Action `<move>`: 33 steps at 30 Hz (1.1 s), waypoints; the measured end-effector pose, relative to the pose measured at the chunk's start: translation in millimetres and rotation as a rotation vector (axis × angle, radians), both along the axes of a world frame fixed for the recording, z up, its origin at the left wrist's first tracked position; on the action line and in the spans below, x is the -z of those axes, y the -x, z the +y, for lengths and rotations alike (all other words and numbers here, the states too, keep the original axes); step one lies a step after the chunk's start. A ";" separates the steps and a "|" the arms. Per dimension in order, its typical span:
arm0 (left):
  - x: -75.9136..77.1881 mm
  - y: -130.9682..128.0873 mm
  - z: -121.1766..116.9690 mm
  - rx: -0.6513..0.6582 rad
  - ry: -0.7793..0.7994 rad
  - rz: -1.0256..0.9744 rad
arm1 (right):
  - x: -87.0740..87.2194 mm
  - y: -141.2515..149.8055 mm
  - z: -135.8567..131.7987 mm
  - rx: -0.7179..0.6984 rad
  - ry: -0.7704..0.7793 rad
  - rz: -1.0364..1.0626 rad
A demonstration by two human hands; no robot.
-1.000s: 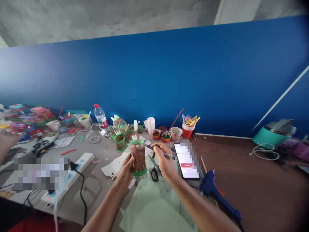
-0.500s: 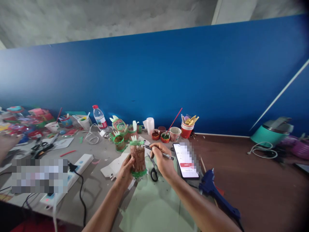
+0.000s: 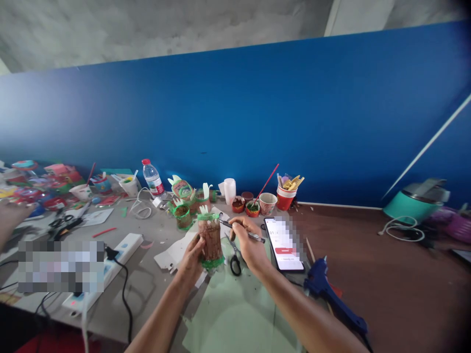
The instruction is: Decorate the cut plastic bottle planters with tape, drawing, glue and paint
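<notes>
My left hand (image 3: 191,256) is wrapped round a brown tree-trunk craft cup (image 3: 211,240) with green trim and white paper tips, standing upright on a pale green sheet (image 3: 235,314). My right hand (image 3: 250,242) grips a black pen (image 3: 243,231) whose tip points left at the top of the cup. Black-handled scissors (image 3: 234,257) lie just right of the cup, under my right hand. A phone (image 3: 284,244) lies face up to the right of that hand.
A blue glue gun (image 3: 331,294) lies at the right. Paint cups (image 3: 268,203), a red cup of sticks (image 3: 286,197), a water bottle (image 3: 153,178) and similar craft cups (image 3: 183,214) line the blue wall. A white power strip (image 3: 106,267) with cables sits left. Another person's hand (image 3: 11,218) shows at far left.
Almost nothing has moved; both hands keep their hold, and the view has shifted slightly.
</notes>
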State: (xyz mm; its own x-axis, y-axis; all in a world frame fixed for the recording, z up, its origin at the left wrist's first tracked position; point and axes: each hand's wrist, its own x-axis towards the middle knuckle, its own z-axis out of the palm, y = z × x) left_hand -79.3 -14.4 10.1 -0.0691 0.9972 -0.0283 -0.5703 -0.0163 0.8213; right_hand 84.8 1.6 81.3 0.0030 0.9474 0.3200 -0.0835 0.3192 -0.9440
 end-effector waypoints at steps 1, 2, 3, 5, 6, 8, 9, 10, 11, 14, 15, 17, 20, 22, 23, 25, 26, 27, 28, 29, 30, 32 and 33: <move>-0.2 -0.4 -0.1 -0.005 -0.001 0.003 | 0.0 0.1 -0.2 -0.003 -0.002 0.006; -0.5 -0.9 -0.3 -0.008 -0.001 0.007 | 0.0 0.1 -0.2 -0.005 0.000 0.014; -0.7 -1.4 -0.4 -0.007 -0.001 0.014 | -0.2 0.0 -0.3 -0.006 0.002 0.021; -1.1 -2.3 -0.7 0.003 0.008 0.033 | -0.7 -0.3 -0.4 -0.001 -0.005 0.028; -1.1 -2.6 -0.7 0.004 0.014 0.041 | -0.8 -0.3 -0.5 0.002 -0.015 0.026; -1.2 -2.6 -0.7 -0.006 0.024 0.049 | -0.4 0.3 -1.1 0.000 -0.034 0.009; -1.2 -2.4 -0.6 -0.012 0.023 0.049 | 0.0 0.9 -1.6 -0.008 -0.040 -0.001; -1.1 -2.2 -0.4 -0.019 0.019 0.048 | 0.6 1.6 -2.1 -0.018 -0.047 -0.008; -1.0 -1.9 -0.2 -0.023 0.012 0.045 | 1.2 2.3 -2.5 -0.028 -0.052 -0.013; -0.7 -1.5 0.1 -0.020 0.000 0.038 | 2.1 3.2 -3.2 -0.034 -0.071 -0.037; -0.6 -1.6 0.1 -0.019 0.003 0.034 | 1.9 2.9 -2.9 -0.024 -0.073 -0.047; -0.5 -2.0 0.1 -0.015 0.011 0.025 | 1.3 1.5 -1.6 0.011 -0.070 -0.060; -0.3 -2.1 -0.2 -0.010 0.002 0.006 | 0.8 -0.6 1.0 0.045 -0.063 -0.056; 0.1 -1.4 -0.3 -0.005 -0.009 -0.004 | 1.5 -1.1 2.1 0.038 -0.058 -0.057; 0.6 -0.8 -0.3 -0.003 -0.013 -0.008 | 2.1 -0.9 2.4 0.030 -0.055 -0.059; 1.7 0.3 -0.2 -0.004 -0.017 -0.013 | 3.4 -0.3 2.6 0.017 -0.050 -0.061; 2.2 0.7 -0.1 -0.005 -0.017 -0.015 | 3.8 0.1 2.6 0.014 -0.048 -0.059; 2.6 1.0 0.1 -0.007 -0.018 -0.018 | 4.1 0.4 2.5 0.013 -0.048 -0.055; 2.7 1.0 0.2 -0.006 -0.019 -0.022 | 4.2 0.7 2.4 0.012 -0.046 -0.049; 2.5 0.9 0.3 -0.004 -0.020 -0.026 | 4.1 0.8 2.2 0.011 -0.044 -0.041; 2.0 0.6 0.3 -0.001 -0.021 -0.026 | 3.7 0.8 2.0 0.010 -0.039 -0.032; 0.3 -0.3 0.2 0.006 -0.015 -0.018 | 2.4 0.2 1.2 0.009 -0.029 -0.011; -0.4 -0.8 0.2 0.008 -0.012 -0.011 | 1.6 -0.2 0.7 0.012 -0.027 -0.001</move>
